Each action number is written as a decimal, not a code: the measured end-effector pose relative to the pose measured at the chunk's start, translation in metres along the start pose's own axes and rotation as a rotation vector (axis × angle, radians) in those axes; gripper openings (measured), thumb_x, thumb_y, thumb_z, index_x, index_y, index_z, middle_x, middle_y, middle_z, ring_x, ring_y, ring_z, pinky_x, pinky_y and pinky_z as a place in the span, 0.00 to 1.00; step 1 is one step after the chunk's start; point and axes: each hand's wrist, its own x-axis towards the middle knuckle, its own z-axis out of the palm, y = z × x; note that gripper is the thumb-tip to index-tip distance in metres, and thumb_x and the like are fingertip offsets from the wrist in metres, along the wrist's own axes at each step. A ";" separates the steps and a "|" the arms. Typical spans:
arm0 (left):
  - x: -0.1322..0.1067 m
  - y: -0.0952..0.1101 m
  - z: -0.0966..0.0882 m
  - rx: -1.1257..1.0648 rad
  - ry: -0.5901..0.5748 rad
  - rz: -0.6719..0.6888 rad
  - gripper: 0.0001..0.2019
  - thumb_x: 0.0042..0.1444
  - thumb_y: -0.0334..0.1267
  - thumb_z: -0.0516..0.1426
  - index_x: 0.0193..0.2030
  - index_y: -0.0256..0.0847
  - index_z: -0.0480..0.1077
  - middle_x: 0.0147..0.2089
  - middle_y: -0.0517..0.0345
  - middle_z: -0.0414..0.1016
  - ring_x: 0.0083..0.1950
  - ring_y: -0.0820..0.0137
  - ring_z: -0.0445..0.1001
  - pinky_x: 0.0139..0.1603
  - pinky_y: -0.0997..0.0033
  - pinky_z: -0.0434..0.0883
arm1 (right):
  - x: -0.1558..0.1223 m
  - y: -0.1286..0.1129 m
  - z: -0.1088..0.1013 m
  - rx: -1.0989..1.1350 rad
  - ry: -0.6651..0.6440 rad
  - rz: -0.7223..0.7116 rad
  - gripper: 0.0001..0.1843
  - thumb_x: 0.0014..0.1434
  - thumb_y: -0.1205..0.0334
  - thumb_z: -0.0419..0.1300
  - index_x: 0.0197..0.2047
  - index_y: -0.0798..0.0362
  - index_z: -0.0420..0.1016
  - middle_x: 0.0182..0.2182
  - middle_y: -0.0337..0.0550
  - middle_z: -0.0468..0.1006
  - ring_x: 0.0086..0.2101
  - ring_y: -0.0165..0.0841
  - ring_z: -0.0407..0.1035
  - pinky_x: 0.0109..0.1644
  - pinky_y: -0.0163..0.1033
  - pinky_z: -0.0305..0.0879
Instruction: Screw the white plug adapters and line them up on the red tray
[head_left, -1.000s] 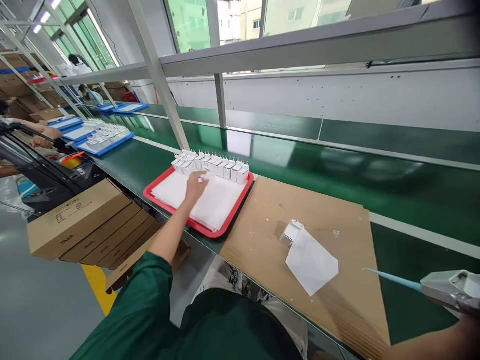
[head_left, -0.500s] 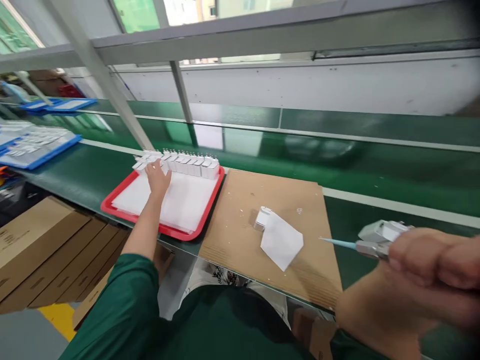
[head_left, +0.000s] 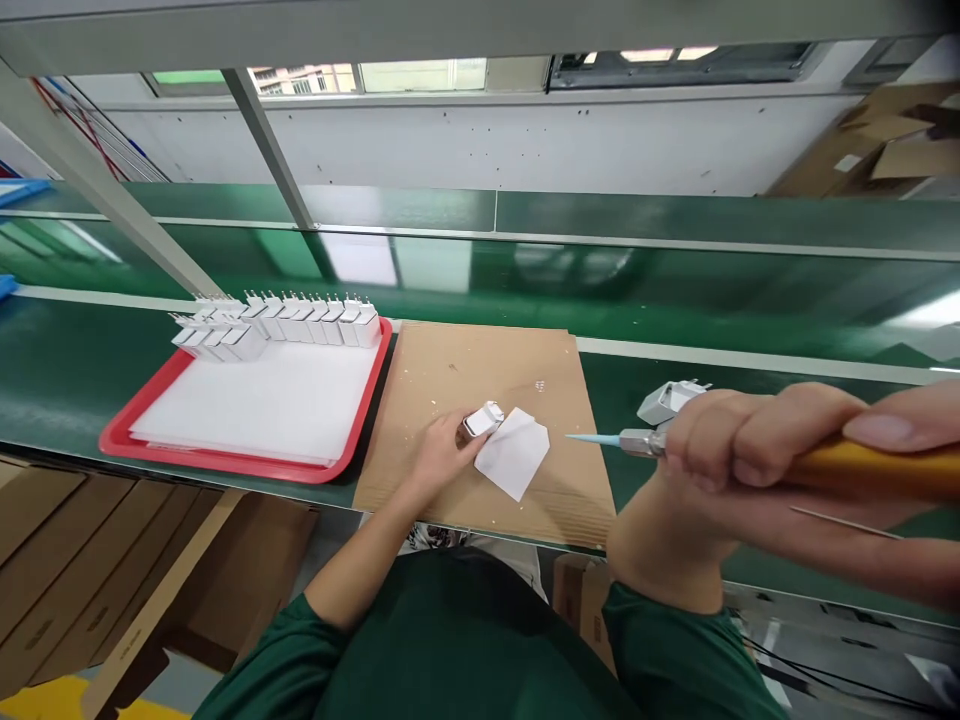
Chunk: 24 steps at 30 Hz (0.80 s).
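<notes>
Just below the middle of the frame, a white charger [head_left: 484, 419] is pinched at its near end by the half-closed left hand [head_left: 439, 458]. It lies on the cardboard [head_left: 480, 365], touching a paper [head_left: 514, 455]. At the right, the right hand [head_left: 739, 450] is clenched round the yellow handle of a tool [head_left: 862, 470], whose blue tip [head_left: 592, 438] is aimed leftward, near the paper. Should that tip slip, the charger could be scratched or the left fingers pricked, as the pinch looks light. A second charger [head_left: 670, 400] on the belt [head_left: 675, 300] might be knocked by the knuckles. More are ranged in the tray [head_left: 225, 462] at left.
</notes>
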 end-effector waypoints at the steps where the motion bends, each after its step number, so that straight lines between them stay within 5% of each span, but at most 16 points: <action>1: -0.003 -0.001 -0.002 0.011 -0.002 0.028 0.19 0.63 0.43 0.60 0.59 0.42 0.71 0.54 0.50 0.80 0.51 0.61 0.79 0.55 0.59 0.76 | 0.003 0.000 0.001 0.011 -0.024 -0.003 0.21 0.61 0.42 0.60 0.42 0.53 0.69 0.19 0.27 0.62 0.09 0.22 0.49 0.05 0.31 0.56; 6: -0.007 0.000 -0.007 0.011 0.023 0.112 0.20 0.63 0.43 0.59 0.61 0.45 0.72 0.59 0.52 0.78 0.59 0.60 0.76 0.63 0.59 0.72 | 0.014 0.001 0.008 0.130 -0.190 -0.073 0.16 0.63 0.48 0.62 0.39 0.51 0.65 0.24 0.29 0.61 0.13 0.19 0.53 0.09 0.25 0.59; 13: 0.008 -0.002 -0.021 -0.060 -0.089 0.152 0.15 0.65 0.42 0.57 0.55 0.43 0.77 0.56 0.53 0.80 0.57 0.62 0.78 0.61 0.61 0.73 | 0.007 -0.015 0.026 0.012 0.136 0.170 0.21 0.57 0.44 0.68 0.40 0.52 0.68 0.21 0.27 0.60 0.15 0.22 0.48 0.12 0.28 0.57; 16: 0.009 -0.001 -0.020 0.019 -0.112 0.215 0.17 0.65 0.44 0.58 0.57 0.42 0.76 0.61 0.50 0.77 0.62 0.60 0.75 0.65 0.60 0.69 | 0.006 -0.014 0.025 0.075 -0.014 0.083 0.20 0.59 0.46 0.66 0.42 0.53 0.69 0.19 0.27 0.61 0.14 0.21 0.47 0.12 0.27 0.55; 20: 0.011 0.008 -0.019 0.189 -0.192 0.236 0.23 0.65 0.49 0.57 0.63 0.43 0.71 0.62 0.49 0.75 0.62 0.57 0.73 0.64 0.57 0.70 | 0.007 -0.010 0.022 0.051 0.052 0.153 0.20 0.59 0.45 0.66 0.42 0.52 0.69 0.20 0.28 0.62 0.15 0.21 0.49 0.14 0.27 0.57; 24: 0.016 0.010 -0.024 0.163 -0.282 0.243 0.21 0.67 0.47 0.54 0.62 0.44 0.72 0.60 0.50 0.77 0.58 0.59 0.75 0.59 0.60 0.72 | 0.007 -0.012 0.021 0.073 -0.051 0.074 0.21 0.60 0.45 0.64 0.44 0.53 0.68 0.20 0.27 0.63 0.14 0.21 0.48 0.11 0.27 0.56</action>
